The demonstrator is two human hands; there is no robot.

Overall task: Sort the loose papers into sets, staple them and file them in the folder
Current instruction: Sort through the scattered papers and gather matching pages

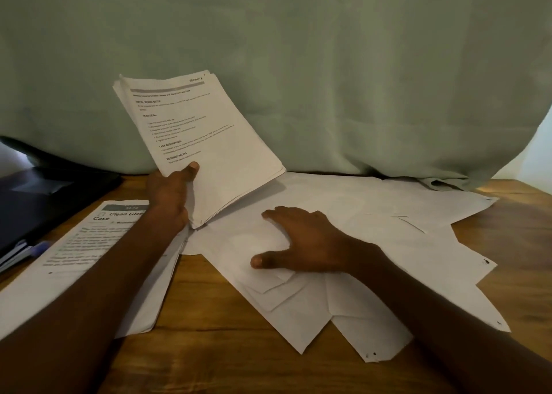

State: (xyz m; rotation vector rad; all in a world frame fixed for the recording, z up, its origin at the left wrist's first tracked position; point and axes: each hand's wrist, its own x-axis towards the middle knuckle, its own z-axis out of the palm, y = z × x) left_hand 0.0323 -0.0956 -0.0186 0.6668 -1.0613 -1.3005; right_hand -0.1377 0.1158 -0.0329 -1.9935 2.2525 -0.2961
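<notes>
My left hand (170, 193) grips a stack of printed papers (206, 136) by its lower left corner and holds it tilted up off the table, thumb on the top page. My right hand (301, 241) lies flat with spread fingers on several loose blank-side sheets (388, 244) fanned over the right half of the wooden table. A separate printed set (86, 244) headed "Clean Glas..." lies at the left under my left forearm. A dark folder (44, 196) lies at the far left. No stapler is visible.
A pale green cloth (298, 65) hangs behind the table and reaches down to its back edge. A blue pen (35, 248) lies by the folder's near edge. Bare wood (215, 349) shows along the front of the table.
</notes>
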